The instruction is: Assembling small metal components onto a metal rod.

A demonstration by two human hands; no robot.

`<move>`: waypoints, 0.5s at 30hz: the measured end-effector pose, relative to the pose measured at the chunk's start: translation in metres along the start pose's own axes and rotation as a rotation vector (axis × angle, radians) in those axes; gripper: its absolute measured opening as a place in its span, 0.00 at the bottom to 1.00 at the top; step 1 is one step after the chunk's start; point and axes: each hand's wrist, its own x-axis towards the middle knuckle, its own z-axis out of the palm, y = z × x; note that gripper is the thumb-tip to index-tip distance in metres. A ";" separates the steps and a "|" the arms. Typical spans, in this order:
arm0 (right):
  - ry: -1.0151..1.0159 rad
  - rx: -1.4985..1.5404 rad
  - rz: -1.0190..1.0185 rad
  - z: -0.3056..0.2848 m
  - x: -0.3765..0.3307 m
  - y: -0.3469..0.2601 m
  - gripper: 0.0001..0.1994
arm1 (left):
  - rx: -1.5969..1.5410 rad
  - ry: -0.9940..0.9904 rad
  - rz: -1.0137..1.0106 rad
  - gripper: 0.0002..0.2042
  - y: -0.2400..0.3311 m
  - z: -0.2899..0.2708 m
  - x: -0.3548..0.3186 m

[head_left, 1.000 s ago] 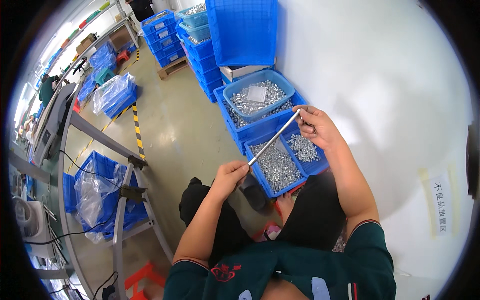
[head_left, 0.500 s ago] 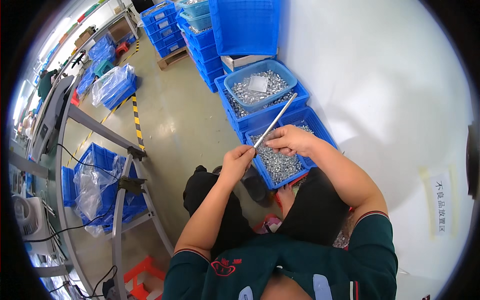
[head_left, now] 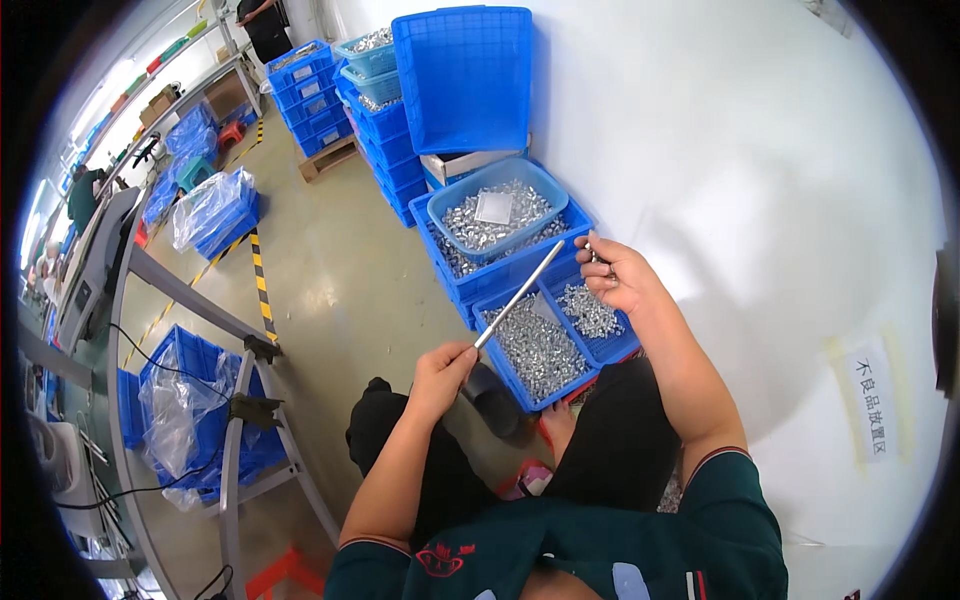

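My left hand [head_left: 443,380] is closed round the lower end of a slim silver metal rod [head_left: 520,293], which slants up and to the right. Apart from the rod's upper end, my right hand [head_left: 620,275] is raised with its fingers curled together; small metal glints show between them, like small metal parts, though the fingers partly hide these. Below both hands sits a blue divided bin [head_left: 563,396]. Its left compartment holds many small silver metal parts [head_left: 535,345], and a smaller heap [head_left: 592,312] lies in the right one.
Behind the bin, a light-blue basket [head_left: 437,214] of silver parts rests in a larger blue crate [head_left: 448,283]. Stacked blue crates [head_left: 385,125] stand farther back. To the left are a grey-framed workbench [head_left: 190,273] and plastic-lined blue crates [head_left: 205,400]; a white wall [head_left: 750,200] runs along the right.
My right hand has moved away from the rod, up and to the right. My left hand, still holding the rod, has shifted left and down. The head view has also shifted.
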 end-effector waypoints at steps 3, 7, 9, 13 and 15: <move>-0.076 0.052 0.008 -0.001 0.001 0.001 0.14 | -0.012 -0.029 -0.003 0.09 0.002 -0.001 -0.003; -0.122 0.082 0.018 0.008 0.002 0.008 0.14 | -0.038 -0.053 -0.018 0.09 0.005 0.001 -0.004; -0.121 0.062 0.025 0.014 0.002 0.011 0.13 | -0.041 -0.048 -0.019 0.09 0.007 0.002 -0.003; -0.077 0.012 -0.020 0.021 0.003 0.015 0.12 | -0.044 -0.040 -0.027 0.09 0.005 0.002 -0.003; -0.062 -0.025 -0.040 0.022 0.003 0.015 0.12 | -0.059 -0.046 -0.014 0.09 0.000 0.001 -0.002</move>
